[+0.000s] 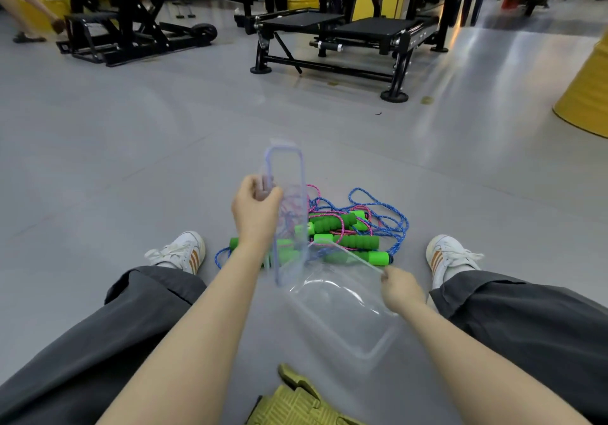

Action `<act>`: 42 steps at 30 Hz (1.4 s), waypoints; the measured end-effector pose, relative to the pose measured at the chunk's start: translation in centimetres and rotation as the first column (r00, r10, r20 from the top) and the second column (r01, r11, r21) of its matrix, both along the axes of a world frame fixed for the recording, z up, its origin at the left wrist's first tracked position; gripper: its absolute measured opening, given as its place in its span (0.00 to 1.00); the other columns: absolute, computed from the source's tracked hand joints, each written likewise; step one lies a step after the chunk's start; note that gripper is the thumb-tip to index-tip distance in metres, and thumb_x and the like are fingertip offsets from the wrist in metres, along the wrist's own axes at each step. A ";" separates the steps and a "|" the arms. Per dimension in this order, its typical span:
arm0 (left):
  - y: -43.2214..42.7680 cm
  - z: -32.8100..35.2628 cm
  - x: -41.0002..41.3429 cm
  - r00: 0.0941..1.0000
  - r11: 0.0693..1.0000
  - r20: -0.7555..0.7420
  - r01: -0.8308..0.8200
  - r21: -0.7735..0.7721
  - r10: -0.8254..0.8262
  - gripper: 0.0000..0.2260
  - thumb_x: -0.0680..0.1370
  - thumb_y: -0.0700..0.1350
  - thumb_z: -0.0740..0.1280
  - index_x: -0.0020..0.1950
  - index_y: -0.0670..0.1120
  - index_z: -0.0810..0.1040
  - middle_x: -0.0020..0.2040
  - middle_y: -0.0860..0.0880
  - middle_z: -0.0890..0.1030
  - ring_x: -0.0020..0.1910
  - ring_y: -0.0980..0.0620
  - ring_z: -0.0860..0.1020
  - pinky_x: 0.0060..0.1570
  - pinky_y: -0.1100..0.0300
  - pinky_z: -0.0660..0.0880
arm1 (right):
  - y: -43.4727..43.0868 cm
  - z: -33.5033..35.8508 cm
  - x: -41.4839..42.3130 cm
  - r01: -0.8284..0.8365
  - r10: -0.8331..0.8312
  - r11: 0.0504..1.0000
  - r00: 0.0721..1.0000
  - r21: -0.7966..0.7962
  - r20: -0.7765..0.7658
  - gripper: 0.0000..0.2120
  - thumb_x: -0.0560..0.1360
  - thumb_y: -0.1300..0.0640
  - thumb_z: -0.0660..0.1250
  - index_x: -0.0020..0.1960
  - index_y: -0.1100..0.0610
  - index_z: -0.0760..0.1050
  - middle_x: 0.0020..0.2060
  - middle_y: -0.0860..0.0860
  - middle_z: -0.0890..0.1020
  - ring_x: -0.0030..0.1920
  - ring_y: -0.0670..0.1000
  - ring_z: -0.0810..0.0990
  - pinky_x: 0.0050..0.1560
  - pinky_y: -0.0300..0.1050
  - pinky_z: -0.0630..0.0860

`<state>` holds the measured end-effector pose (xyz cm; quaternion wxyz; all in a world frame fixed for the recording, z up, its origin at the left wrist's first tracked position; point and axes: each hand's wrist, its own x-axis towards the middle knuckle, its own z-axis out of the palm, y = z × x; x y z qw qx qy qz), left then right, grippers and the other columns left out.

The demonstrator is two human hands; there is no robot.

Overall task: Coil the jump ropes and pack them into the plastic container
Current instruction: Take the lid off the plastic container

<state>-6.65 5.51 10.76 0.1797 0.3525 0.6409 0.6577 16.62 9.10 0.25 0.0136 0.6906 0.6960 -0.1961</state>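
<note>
I sit on a grey floor with my legs spread. A tangle of blue and pink jump ropes (378, 224) with green foam handles (357, 242) lies between my feet. My left hand (256, 209) holds the clear lid (289, 174) with its bluish rim upright on edge, in front of the ropes. My right hand (399, 284) pinches the far rim of the clear plastic container (345, 312), which is tilted on the floor just in front of me. The container looks empty.
Black gym machines (332, 36) stand across the floor ahead, a yellow barrel (589, 95) at the right edge. A person's arm and foot (29, 13) show at the top left. A yellow-green mat piece (296, 398) lies near my lap. White sneakers flank the ropes.
</note>
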 end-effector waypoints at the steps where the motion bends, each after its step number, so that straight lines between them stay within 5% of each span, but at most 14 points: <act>1: 0.2 0.3 0.7 0.988 1.000 -0.152 -0.003 0.000 0.003 0.05 0.70 0.38 0.67 0.41 0.46 0.71 0.33 0.52 0.70 0.33 0.51 0.67 0.34 0.60 0.65 | 0.5 0.8 -0.1 0.002 -0.002 0.999 1.000 0.039 -0.005 0.13 0.76 0.63 0.53 0.57 0.58 0.72 0.57 0.60 0.77 0.58 0.60 0.75 0.52 0.47 0.72; 5: 0.7 -1.5 2.3 0.748 0.997 -0.659 0.074 -0.033 -0.078 0.08 0.72 0.34 0.61 0.49 0.42 0.74 0.43 0.47 0.76 0.44 0.48 0.69 0.41 0.54 0.69 | 2.2 3.5 0.0 0.003 0.006 0.992 0.997 0.122 -0.071 0.16 0.73 0.65 0.57 0.58 0.54 0.72 0.55 0.57 0.78 0.56 0.59 0.76 0.47 0.45 0.69; 8: 0.7 -4.4 2.3 0.485 0.986 -0.861 0.137 -0.096 -0.151 0.11 0.67 0.35 0.55 0.47 0.45 0.68 0.40 0.44 0.77 0.41 0.47 0.66 0.33 0.49 0.73 | 3.5 5.3 0.5 0.242 -0.168 0.956 0.914 0.164 -0.370 0.13 0.70 0.66 0.59 0.49 0.55 0.77 0.46 0.57 0.80 0.47 0.59 0.76 0.43 0.42 0.68; 13: -0.7 -8.1 2.3 0.335 0.974 -0.915 0.043 -0.223 -0.224 0.20 0.60 0.30 0.65 0.43 0.48 0.63 0.34 0.48 0.74 0.37 0.48 0.63 0.33 0.57 0.61 | 5.2 8.6 0.9 0.652 -0.407 0.756 0.536 0.056 -0.740 0.13 0.69 0.68 0.58 0.28 0.57 0.66 0.26 0.52 0.67 0.36 0.55 0.64 0.39 0.42 0.65; 18: -1.2 -10.0 3.4 0.333 0.968 -0.912 0.010 -0.253 -0.241 0.20 0.59 0.29 0.64 0.42 0.48 0.62 0.33 0.48 0.73 0.37 0.48 0.62 0.34 0.55 0.55 | 6.8 10.5 0.6 0.834 -0.347 0.524 0.393 0.172 -0.852 0.09 0.71 0.66 0.56 0.35 0.60 0.71 0.34 0.57 0.69 0.40 0.58 0.66 0.42 0.45 0.67; 22: -1.7 -10.9 4.4 0.180 0.967 -0.951 0.072 -0.244 -0.253 0.12 0.62 0.35 0.55 0.41 0.49 0.61 0.31 0.49 0.73 0.36 0.49 0.62 0.32 0.59 0.58 | 8.0 11.1 0.7 0.889 -0.263 0.411 0.325 0.200 -0.908 0.15 0.73 0.66 0.54 0.49 0.63 0.78 0.39 0.56 0.75 0.47 0.58 0.75 0.43 0.42 0.65; 26: -2.4 -12.3 6.6 0.027 0.864 -0.869 0.129 -0.486 -0.493 0.28 0.51 0.38 0.76 0.40 0.50 0.60 0.30 0.53 0.73 0.31 0.51 0.72 0.30 0.60 0.62 | 8.6 10.3 0.3 0.907 -0.251 0.409 0.220 0.103 -0.943 0.16 0.74 0.67 0.53 0.51 0.61 0.79 0.41 0.52 0.74 0.44 0.51 0.71 0.40 0.34 0.62; 30: -2.1 -14.0 8.0 0.137 0.740 -0.730 0.216 -0.637 -0.669 0.27 0.53 0.41 0.77 0.43 0.50 0.64 0.33 0.51 0.78 0.34 0.49 0.78 0.28 0.63 0.68 | 8.5 7.1 -0.9 0.812 -0.293 0.581 0.144 -0.056 -0.945 0.15 0.73 0.66 0.55 0.47 0.56 0.79 0.42 0.51 0.78 0.43 0.49 0.74 0.39 0.35 0.69; 33: -2.9 -13.9 6.9 0.254 0.601 -0.557 0.151 -0.785 -0.791 0.22 0.74 0.51 0.67 0.67 0.49 0.69 0.63 0.47 0.76 0.63 0.47 0.73 0.58 0.58 0.68 | 8.2 4.4 -1.2 0.733 -0.338 0.669 0.153 -0.122 -0.929 0.12 0.73 0.66 0.57 0.39 0.52 0.76 0.42 0.53 0.80 0.44 0.51 0.76 0.45 0.39 0.74; 35: -3.7 -14.1 5.3 0.404 0.530 -0.460 0.078 -0.844 -0.791 0.19 0.78 0.54 0.61 0.65 0.48 0.73 0.65 0.47 0.75 0.66 0.47 0.70 0.61 0.57 0.65 | 8.1 3.3 -1.2 0.690 -0.362 0.714 0.221 -0.117 -0.906 0.12 0.72 0.66 0.58 0.41 0.52 0.76 0.36 0.51 0.79 0.42 0.51 0.74 0.46 0.42 0.72; 37: -4.3 -13.8 3.1 0.681 0.634 -0.507 -0.080 -0.769 -0.529 0.12 0.78 0.46 0.58 0.55 0.46 0.79 0.56 0.44 0.80 0.58 0.43 0.75 0.53 0.54 0.71 | 8.0 2.5 -1.4 0.636 -0.364 0.762 0.270 -0.118 -0.892 0.12 0.73 0.66 0.59 0.42 0.53 0.77 0.32 0.49 0.77 0.41 0.51 0.73 0.44 0.41 0.70; 39: -4.2 -13.4 0.6 0.938 0.696 -0.346 -0.247 -0.674 -0.003 0.12 0.78 0.40 0.57 0.52 0.43 0.79 0.53 0.40 0.80 0.53 0.40 0.77 0.47 0.54 0.71 | 7.9 1.8 -2.0 0.584 -0.340 0.804 0.298 -0.111 -0.892 0.12 0.73 0.67 0.59 0.44 0.54 0.78 0.32 0.48 0.76 0.41 0.51 0.73 0.43 0.40 0.70; 41: -3.7 -13.3 -2.0 0.947 0.729 -0.020 -0.260 -0.633 0.319 0.10 0.80 0.43 0.56 0.54 0.41 0.75 0.56 0.40 0.78 0.55 0.40 0.75 0.49 0.53 0.68 | 7.7 1.5 -2.9 0.536 -0.305 0.839 0.330 -0.089 -0.893 0.12 0.73 0.67 0.60 0.47 0.57 0.80 0.33 0.47 0.77 0.40 0.50 0.74 0.42 0.40 0.70; 42: -3.4 -13.0 -3.0 0.932 0.788 0.174 -0.159 -0.594 0.319 0.13 0.80 0.49 0.57 0.57 0.41 0.73 0.58 0.43 0.77 0.58 0.42 0.74 0.53 0.53 0.67 | 7.5 1.4 -3.5 0.506 -0.293 0.858 0.351 -0.083 -0.889 0.11 0.73 0.66 0.60 0.47 0.58 0.80 0.33 0.48 0.77 0.38 0.49 0.73 0.40 0.39 0.70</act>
